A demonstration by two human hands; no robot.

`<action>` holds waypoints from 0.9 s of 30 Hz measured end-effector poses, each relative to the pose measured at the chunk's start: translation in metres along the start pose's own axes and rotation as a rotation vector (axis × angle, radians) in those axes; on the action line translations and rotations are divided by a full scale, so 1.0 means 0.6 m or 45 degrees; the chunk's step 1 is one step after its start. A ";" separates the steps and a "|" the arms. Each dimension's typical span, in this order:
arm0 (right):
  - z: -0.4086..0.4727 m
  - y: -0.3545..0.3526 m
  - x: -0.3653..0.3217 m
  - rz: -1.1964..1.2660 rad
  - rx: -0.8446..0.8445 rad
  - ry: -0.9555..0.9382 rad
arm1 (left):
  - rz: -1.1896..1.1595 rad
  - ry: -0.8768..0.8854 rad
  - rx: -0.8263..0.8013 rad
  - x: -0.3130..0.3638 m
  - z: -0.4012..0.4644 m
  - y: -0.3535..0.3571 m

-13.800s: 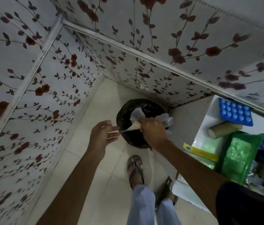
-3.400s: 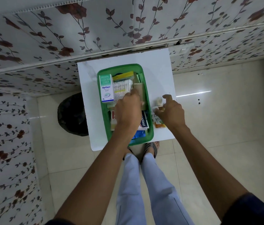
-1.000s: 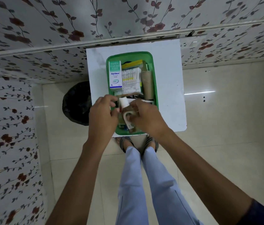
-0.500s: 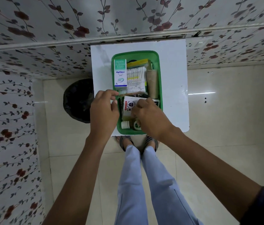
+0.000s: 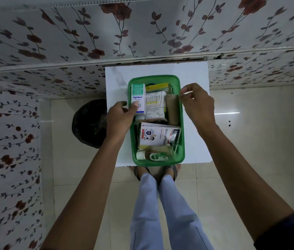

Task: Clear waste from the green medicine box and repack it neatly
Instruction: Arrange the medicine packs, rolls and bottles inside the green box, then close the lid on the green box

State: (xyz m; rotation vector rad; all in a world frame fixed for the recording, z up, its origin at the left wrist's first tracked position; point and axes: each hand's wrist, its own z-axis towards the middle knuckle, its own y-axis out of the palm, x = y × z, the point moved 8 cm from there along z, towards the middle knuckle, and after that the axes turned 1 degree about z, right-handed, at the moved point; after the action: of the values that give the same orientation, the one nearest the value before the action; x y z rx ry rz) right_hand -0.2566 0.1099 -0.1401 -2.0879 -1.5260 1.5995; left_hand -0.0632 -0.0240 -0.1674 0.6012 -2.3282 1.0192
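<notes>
Head view. Half a second back, both hands bunched low over the plaster packet; now spread apart to the two long sides of the green medicine box (image 5: pixel 182 141). Left hand (image 5: pixel 120 120) at the left wall, thumb pressed on the face of the white Optibex carton (image 5: pixel 138 98), other fingers outside the rim, so clasping wall and carton together. Right hand (image 5: pixel 199 105) at the right rim near the far corner, fingertips pinched together at the rim beside the brown roll (image 5: pixel 172 109); whether gripping the rim or only touching it, cannot tell. Plaster packet (image 5: pixel 158 136) now uncovered, lying flat in the near half. Small bottle (image 5: pixel 140 155) and white clip-like piece (image 5: pixel 159 156) lying along the near wall. Cotton-bud pack (image 5: pixel 155 103) between carton and roll, yellow packet (image 5: pixel 156 86) behind it.

Box resting lengthwise on a small white table (image 5: pixel 195 76), near wall close to the table's front edge. Table pushed against a wall with red-flower paper (image 5: pixel 142 29). Black-lined bin (image 5: pixel 88 123) on the floor just left of the table. Pale glossy floor tiles (image 5: pixel 251 141). Sandalled feet and light trouser legs (image 5: pixel 160 204) below the table edge.
</notes>
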 end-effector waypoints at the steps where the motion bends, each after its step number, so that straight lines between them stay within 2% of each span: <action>1: 0.007 0.005 0.005 0.018 -0.005 0.034 | -0.017 0.006 -0.007 0.003 0.003 0.000; 4: 0.025 0.018 0.025 0.038 -0.016 0.133 | 0.000 0.019 -0.028 0.010 0.009 -0.003; 6: 0.033 0.035 0.049 -0.115 -0.136 0.200 | 0.069 0.021 -0.087 0.010 0.009 0.000; 9: 0.032 0.059 0.076 -0.312 -0.337 0.255 | 0.339 0.193 -0.071 0.029 0.009 0.001; 13: 0.031 0.069 0.085 -0.401 -0.406 0.229 | 0.497 0.372 0.063 0.049 -0.001 -0.011; 20: 0.015 0.088 0.068 -0.609 -0.447 -0.024 | 0.365 0.357 0.117 0.035 -0.004 -0.056; 23: 0.024 0.056 0.066 -0.442 -0.350 0.056 | 0.277 0.318 0.103 0.043 -0.001 -0.061; 25: 0.030 0.006 0.055 -0.350 -0.171 0.056 | 0.276 0.316 0.107 0.048 -0.001 -0.061; 27: 0.026 -0.046 0.027 -0.400 0.007 -0.042 | 0.293 0.350 0.127 0.053 -0.003 -0.061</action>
State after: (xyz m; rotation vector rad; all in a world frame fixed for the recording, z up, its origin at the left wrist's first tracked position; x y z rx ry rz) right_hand -0.2872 0.1283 -0.1413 -1.7184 -1.7523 1.5256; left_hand -0.0659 -0.0513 -0.1270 0.2143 -2.1451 1.2426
